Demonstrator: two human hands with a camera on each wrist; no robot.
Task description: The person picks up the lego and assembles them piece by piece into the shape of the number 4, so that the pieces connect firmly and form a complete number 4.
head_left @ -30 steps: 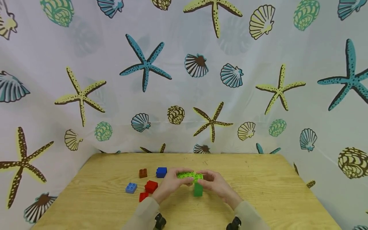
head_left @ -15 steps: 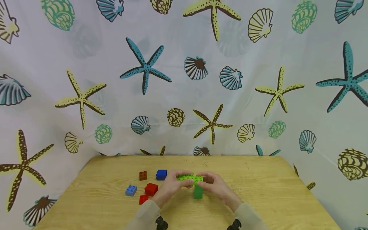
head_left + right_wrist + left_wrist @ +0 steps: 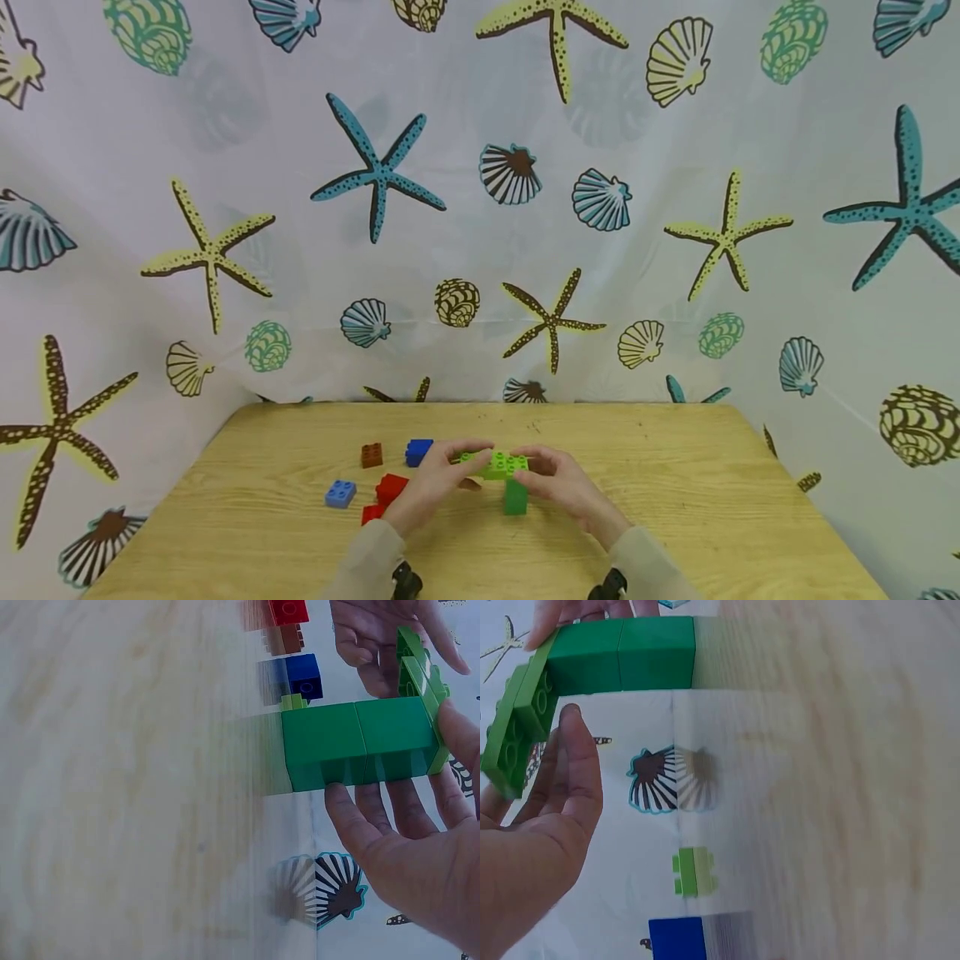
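Note:
Two dark green blocks (image 3: 360,742) stand stacked in the middle of the table. Lime bricks (image 3: 504,465) with studs sit on top and jut out leftward as an overhang. My right hand (image 3: 566,483) holds this stack: its thumb is on the lime piece and its fingertips lie along the green side in the right wrist view. Around the overhang's outer end is my left hand (image 3: 442,483), thumb and fingers spread apart. In the left wrist view its thumb stands off from the lime bricks (image 3: 521,720); the farther fingers are partly hidden there.
Left of the hands lie a blue brick (image 3: 418,452), a brown brick (image 3: 372,454), a light blue brick (image 3: 341,493) and two red bricks (image 3: 390,488). A small lime brick (image 3: 688,871) stands farther back. A shell-patterned cloth (image 3: 480,250) hangs behind the table.
My left hand has drawn back a little to the left and its fingers have parted from the lime bricks. The right hand and the green stack stay in place.

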